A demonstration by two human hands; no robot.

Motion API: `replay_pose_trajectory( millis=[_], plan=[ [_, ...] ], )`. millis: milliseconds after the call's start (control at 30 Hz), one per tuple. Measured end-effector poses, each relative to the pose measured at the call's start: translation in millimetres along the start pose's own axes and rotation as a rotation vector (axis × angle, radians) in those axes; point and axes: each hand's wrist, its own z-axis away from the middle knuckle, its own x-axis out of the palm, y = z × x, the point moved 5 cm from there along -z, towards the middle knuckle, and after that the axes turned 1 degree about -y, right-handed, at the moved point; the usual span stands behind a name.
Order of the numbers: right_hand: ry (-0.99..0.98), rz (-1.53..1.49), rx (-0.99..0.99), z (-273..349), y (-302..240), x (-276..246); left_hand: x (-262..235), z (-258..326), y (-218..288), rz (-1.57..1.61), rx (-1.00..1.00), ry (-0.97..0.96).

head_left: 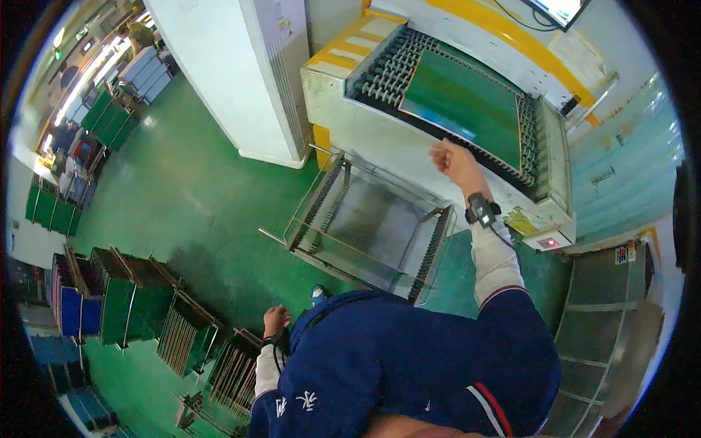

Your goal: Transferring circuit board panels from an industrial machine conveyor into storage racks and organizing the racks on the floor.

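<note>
A large green panel with a thin copper-coloured rim lies flat on the roller conveyor of a machine. My right hand is held out in front of the machine, near the panel's front edge, its fingers loosely bent and apart with nothing in them. Whether it touches the machine's edge I cannot tell. Low at my left side hangs my left hand, its fingers curled in and nothing visible in them. Between me and the machine stands a metal rack cart with toothed side rails.
Several racks of upright panels stand on the green floor at the left. A white cabinet-like column rises left of the machine. At the right are a grey framed panel and translucent sheeting. A screen hangs above.
</note>
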Motion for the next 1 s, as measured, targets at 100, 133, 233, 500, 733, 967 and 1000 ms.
replay_pose_trajectory(
  millis=[100,133,233,500,733,967,1000],
  plan=[
    [-0.131,0.262,0.048,35,31,62,-9,2,-1,0.023,0.017,-0.062],
    [-0.172,0.335,0.083,52,40,85,-14,-1,-5,0.086,0.017,-0.133],
    [-0.422,0.599,0.086,91,84,123,-7,5,2,0.014,-0.057,0.011],
    [-0.615,1.174,-0.028,139,138,180,-36,-17,-16,0.077,-0.055,-0.027],
    [-0.475,1.391,-0.189,149,158,178,-23,-7,3,0.025,-0.089,-0.05],
    [-0.333,1.489,-0.229,151,174,185,-42,-23,-18,0.101,-0.123,-0.2],
    [-0.318,1.477,-0.235,150,176,184,-44,-23,-22,0.114,-0.128,-0.221]
  ],
)
